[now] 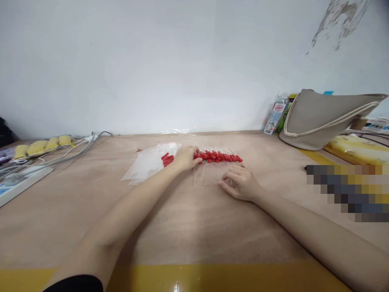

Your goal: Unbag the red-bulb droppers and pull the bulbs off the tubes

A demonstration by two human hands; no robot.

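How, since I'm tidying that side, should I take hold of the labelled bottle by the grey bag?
Grip the bottle around its labelled middle, probably from the front left, since the grey bag crowds its right and the wall stands behind. It appears tilted, top towards the right.

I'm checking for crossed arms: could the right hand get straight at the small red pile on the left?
Probably not: the left hand and forearm lie between the right hand and that red pile.
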